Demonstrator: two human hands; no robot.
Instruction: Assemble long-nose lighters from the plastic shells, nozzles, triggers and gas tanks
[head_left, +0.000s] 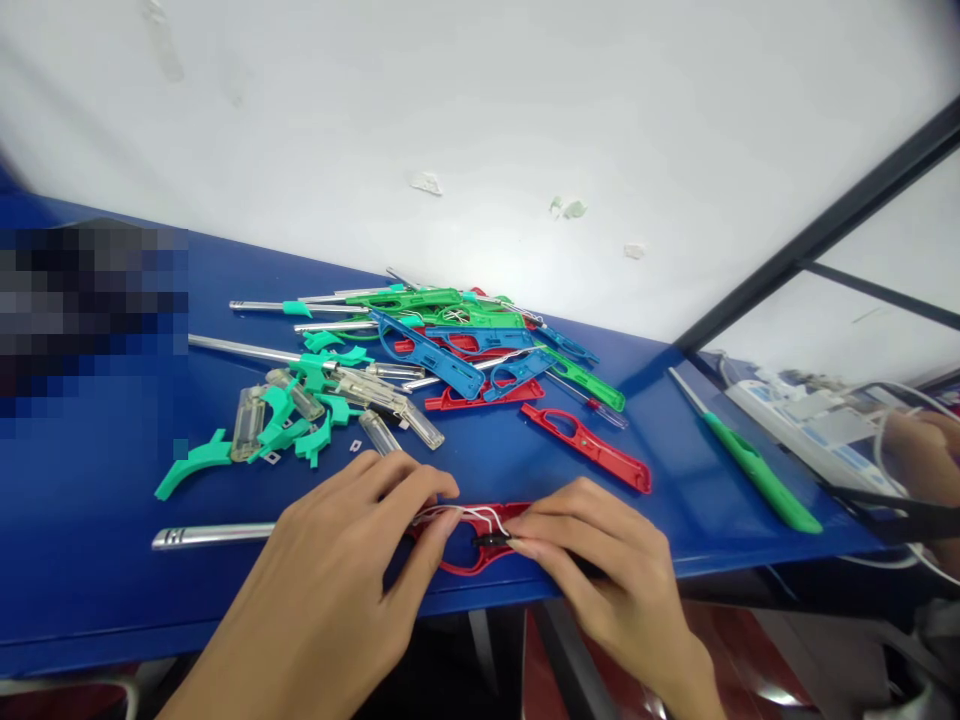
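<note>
Near the table's front edge lies a red plastic casing half (463, 567) with a ring-shaped opening, partly hidden by both hands. My left hand (352, 570) covers its left part, thumb and index finger closed on white wires (469, 512). A metal tube (214, 536) sticks out to the left from beneath that hand. The fingertips of my right hand (600, 570) pinch a small black part (491, 540) at the casing's opening, with the wires running to it. The casing's right end is hidden under the right hand.
Behind the hands is a pile of green, blue (435, 355) and red casings, metal tubes, clear tanks (247, 424) and teal triggers (196, 464). A single red casing (589, 448) and a green lighter (761, 475) lie to the right. Beyond the black frame (817, 240), another person's hand (922, 460) shows.
</note>
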